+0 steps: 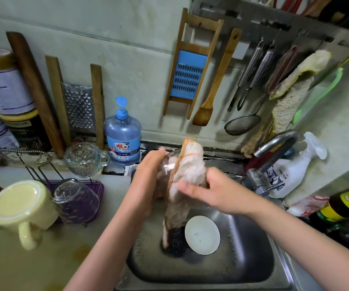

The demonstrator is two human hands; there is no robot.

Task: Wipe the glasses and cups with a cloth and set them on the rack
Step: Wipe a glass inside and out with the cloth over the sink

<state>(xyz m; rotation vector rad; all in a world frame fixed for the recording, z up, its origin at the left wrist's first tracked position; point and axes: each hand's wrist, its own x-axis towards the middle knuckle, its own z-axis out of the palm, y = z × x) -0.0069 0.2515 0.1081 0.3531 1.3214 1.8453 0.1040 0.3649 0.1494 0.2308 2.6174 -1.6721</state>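
Over the steel sink, the left hand grips a clear glass, fingers curled round its side. The right hand clasps a pale cloth against the glass, and the cloth's tail hangs towards the basin. On the worktop to the left, the rack holds an upturned yellow mug, an inverted tumbler and a handled glass cup.
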